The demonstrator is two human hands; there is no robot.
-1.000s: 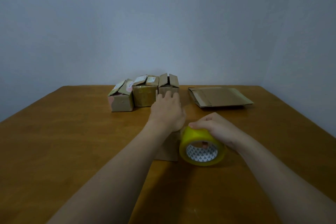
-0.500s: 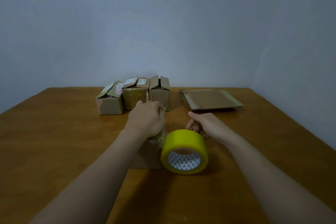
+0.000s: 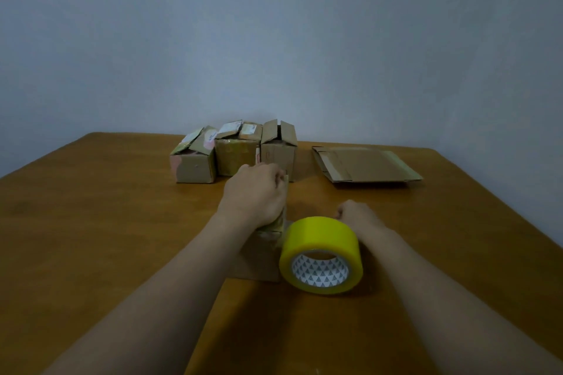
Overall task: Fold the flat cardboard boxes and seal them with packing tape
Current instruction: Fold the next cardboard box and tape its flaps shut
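My left hand point(image 3: 256, 193) grips the top of a small cardboard box point(image 3: 259, 259) that stands on the wooden table point(image 3: 91, 222), and the hand and forearm hide most of the box. A yellow packing tape roll point(image 3: 321, 253) stands on its edge right beside the box, on its right. Just behind the roll lies my right hand point(image 3: 358, 218), its fingers curled at the roll's far top edge. The roll hides what those fingers hold.
Three small folded boxes point(image 3: 237, 152) with raised top flaps stand in a row at the back of the table. A stack of flat cardboard boxes point(image 3: 365, 164) lies to their right. A bare wall rises behind the table.
My right hand has slid off the top of the tape roll to behind it. My left hand has gone from lying flat on the box to curling around its top.
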